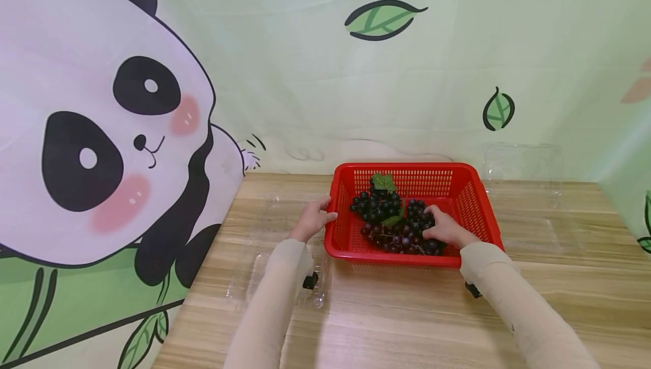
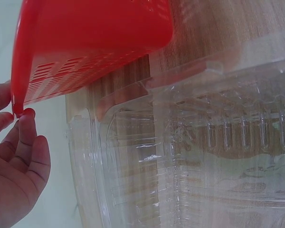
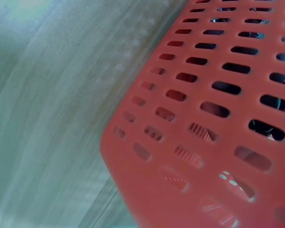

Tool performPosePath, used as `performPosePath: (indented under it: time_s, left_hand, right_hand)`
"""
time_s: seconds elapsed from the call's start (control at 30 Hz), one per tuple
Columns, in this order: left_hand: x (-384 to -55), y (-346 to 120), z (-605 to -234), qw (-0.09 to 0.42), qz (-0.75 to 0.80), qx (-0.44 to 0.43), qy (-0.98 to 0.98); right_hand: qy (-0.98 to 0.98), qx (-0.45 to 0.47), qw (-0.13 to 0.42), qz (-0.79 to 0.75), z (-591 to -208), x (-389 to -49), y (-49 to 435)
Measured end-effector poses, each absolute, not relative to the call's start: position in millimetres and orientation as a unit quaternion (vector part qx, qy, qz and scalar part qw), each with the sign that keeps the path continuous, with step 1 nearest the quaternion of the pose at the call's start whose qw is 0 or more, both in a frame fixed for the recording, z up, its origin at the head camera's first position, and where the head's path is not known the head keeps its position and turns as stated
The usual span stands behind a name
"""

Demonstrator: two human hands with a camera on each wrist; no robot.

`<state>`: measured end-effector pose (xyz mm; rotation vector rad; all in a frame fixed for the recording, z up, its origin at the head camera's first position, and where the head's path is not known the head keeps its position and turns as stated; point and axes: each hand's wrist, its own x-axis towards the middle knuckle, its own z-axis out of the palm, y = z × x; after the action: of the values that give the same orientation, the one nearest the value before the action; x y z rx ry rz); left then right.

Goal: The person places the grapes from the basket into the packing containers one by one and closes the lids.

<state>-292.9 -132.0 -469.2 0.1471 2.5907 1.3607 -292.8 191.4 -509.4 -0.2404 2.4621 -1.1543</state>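
Note:
A red plastic basket (image 1: 470,211) holds dark grapes with green leaves among them. One bunch (image 1: 376,206) lies toward the back left, and a purple-black bunch of grapes (image 1: 402,239) spreads along the front. At the left rim, my left hand (image 1: 311,219) pinches the basket edge; its bent fingers also show against the rim in the left wrist view. My right hand (image 1: 447,229) reaches over the front right side and grips grapes of the front bunch between thumb and fingers, the fingertips partly hidden among them. Only the slotted basket wall (image 3: 204,99) shows in the right wrist view.
A clear plastic clamshell box (image 2: 180,156) stands open left of the basket, under my left forearm. Another clear box (image 1: 524,171) is behind and right of the basket. Both sit on a wood-grain table (image 1: 386,318), with a panda-print cloth (image 1: 305,75) behind.

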Motion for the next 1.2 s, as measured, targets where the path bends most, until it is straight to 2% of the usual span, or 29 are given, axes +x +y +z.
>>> performPosePath:
  time_s: [0.77, 1.2]
  left_hand:
    - [-293.0, -132.0, -470.0, 0.1, 0.453, 0.047, 0.885]
    - [-296.2, -131.7, -472.5, 0.114, 0.448, 0.019, 0.887]
  right_hand:
    - [0.889, -0.063, 0.155, -0.426, -500.5, -290.3, 188.6]
    - [0.885, -0.061, 0.128, -0.443, -499.9, -290.1, 187.5]
